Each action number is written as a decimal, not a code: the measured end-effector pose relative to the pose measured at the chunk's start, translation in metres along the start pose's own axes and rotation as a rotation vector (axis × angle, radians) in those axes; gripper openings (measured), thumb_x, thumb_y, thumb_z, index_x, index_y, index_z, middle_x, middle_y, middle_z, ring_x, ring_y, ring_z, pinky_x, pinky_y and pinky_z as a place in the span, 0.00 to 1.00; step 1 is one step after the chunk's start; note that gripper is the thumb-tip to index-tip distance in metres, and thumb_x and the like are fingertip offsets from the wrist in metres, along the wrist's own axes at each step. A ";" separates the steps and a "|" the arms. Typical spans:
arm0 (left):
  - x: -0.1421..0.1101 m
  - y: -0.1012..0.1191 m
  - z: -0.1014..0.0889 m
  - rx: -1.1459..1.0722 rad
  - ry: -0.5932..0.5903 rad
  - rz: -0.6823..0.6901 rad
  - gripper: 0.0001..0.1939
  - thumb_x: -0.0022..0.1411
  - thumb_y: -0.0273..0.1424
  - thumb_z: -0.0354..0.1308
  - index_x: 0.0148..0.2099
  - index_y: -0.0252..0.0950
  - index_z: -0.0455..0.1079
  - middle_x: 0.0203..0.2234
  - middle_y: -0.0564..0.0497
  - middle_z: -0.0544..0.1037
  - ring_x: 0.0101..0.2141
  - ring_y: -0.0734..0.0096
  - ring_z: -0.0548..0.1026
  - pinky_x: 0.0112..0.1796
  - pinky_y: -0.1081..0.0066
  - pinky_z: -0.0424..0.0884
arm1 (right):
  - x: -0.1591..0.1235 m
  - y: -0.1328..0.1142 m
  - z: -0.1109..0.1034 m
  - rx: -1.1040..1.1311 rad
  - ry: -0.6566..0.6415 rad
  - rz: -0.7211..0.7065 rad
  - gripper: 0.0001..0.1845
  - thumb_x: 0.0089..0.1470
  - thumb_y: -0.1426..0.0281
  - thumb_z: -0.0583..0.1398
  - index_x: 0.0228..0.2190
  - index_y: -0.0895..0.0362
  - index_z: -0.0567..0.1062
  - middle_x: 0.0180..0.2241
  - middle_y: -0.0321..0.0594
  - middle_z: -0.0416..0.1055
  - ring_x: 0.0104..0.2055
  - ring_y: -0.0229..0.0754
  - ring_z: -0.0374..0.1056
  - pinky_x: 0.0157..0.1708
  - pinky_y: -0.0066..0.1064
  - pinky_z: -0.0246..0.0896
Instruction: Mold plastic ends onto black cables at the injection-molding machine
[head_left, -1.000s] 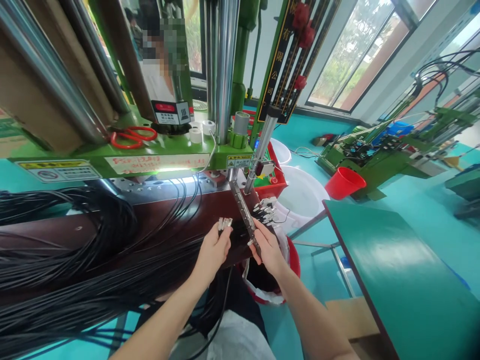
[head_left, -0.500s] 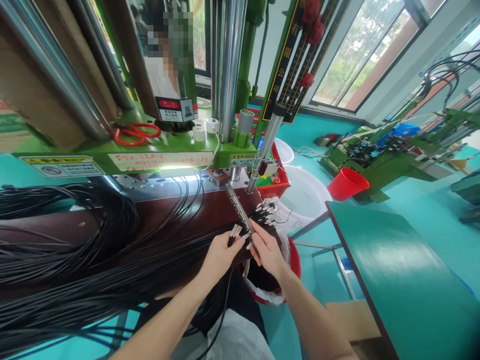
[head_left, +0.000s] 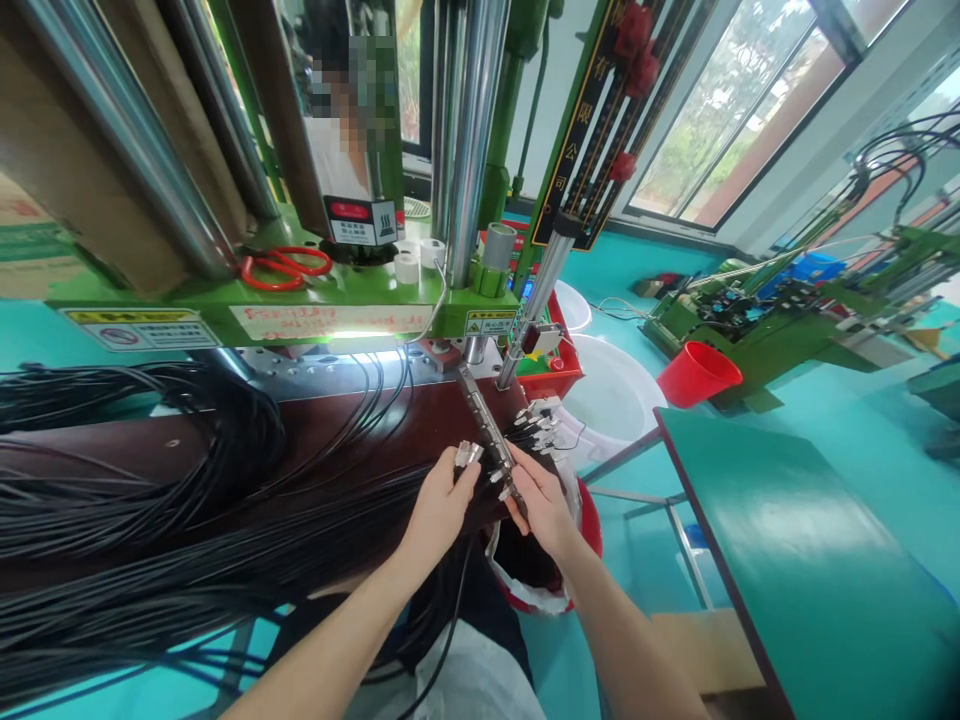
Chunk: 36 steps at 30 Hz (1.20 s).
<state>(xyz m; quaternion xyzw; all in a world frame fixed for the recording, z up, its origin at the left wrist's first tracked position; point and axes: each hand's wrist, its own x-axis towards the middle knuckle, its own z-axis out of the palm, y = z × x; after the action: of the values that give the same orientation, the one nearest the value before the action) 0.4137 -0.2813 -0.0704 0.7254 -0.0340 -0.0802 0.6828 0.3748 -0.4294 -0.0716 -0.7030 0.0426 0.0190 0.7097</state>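
My left hand (head_left: 441, 500) is closed around several cable ends, whose silver metal connectors (head_left: 468, 454) poke up past the thumb. Close by on the right, my right hand (head_left: 540, 500) grips the near end of a long, narrow metal bar (head_left: 487, 425) with notches along it. The bar slants away from me over the dark brown bench top (head_left: 442, 410), its far end near the machine. A few small connectors show on the bar beside my right fingers. Just beyond that hand lies a bunch of black cables with metal connectors (head_left: 541, 425).
Black cables (head_left: 225, 530) cover the bench at left. The green press (head_left: 360, 300) stands behind, with orange-handled scissors (head_left: 285, 268) on it. A lined red bin (head_left: 591, 525) sits below my right hand. At right is a green table (head_left: 810, 540); a red bucket (head_left: 697, 375) stands beyond.
My left hand has drawn slightly away from the bar, its connectors tilting more to the right. My right hand stays on the bar. The whole view has shifted a little.
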 end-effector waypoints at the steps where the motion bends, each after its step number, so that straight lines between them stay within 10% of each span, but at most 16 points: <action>1: 0.001 -0.002 0.000 0.052 -0.032 0.047 0.09 0.54 0.37 0.52 0.30 0.36 0.63 0.21 0.57 0.67 0.23 0.76 0.65 0.29 0.74 0.61 | 0.000 0.000 0.000 -0.006 -0.008 0.002 0.27 0.56 0.59 0.52 0.55 0.57 0.61 0.16 0.29 0.61 0.10 0.27 0.51 0.09 0.19 0.44; 19: 0.001 -0.003 -0.004 0.060 -0.074 0.014 0.11 0.54 0.38 0.52 0.27 0.36 0.60 0.13 0.60 0.60 0.15 0.80 0.57 0.19 0.77 0.54 | -0.001 0.002 0.001 -0.172 -0.071 -0.027 0.27 0.57 0.60 0.51 0.55 0.57 0.60 0.16 0.29 0.60 0.11 0.26 0.51 0.10 0.18 0.44; 26: -0.003 0.016 -0.013 -0.201 0.175 0.014 0.12 0.59 0.41 0.45 0.36 0.38 0.60 0.15 0.62 0.57 0.15 0.80 0.56 0.17 0.79 0.53 | -0.001 -0.004 -0.002 -0.050 -0.006 0.005 0.27 0.56 0.59 0.52 0.55 0.58 0.60 0.14 0.29 0.60 0.10 0.27 0.50 0.09 0.19 0.42; 36: 0.008 0.011 -0.014 0.194 -0.020 0.134 0.10 0.54 0.35 0.51 0.26 0.35 0.62 0.20 0.55 0.67 0.25 0.74 0.64 0.29 0.73 0.60 | -0.001 0.003 -0.008 -0.074 -0.088 0.011 0.27 0.56 0.59 0.52 0.55 0.58 0.61 0.16 0.30 0.62 0.10 0.25 0.51 0.09 0.18 0.43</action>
<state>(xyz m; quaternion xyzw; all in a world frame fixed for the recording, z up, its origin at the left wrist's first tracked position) 0.4241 -0.2694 -0.0596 0.7835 -0.0967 -0.0379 0.6127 0.3736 -0.4370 -0.0748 -0.7271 0.0146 0.0554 0.6841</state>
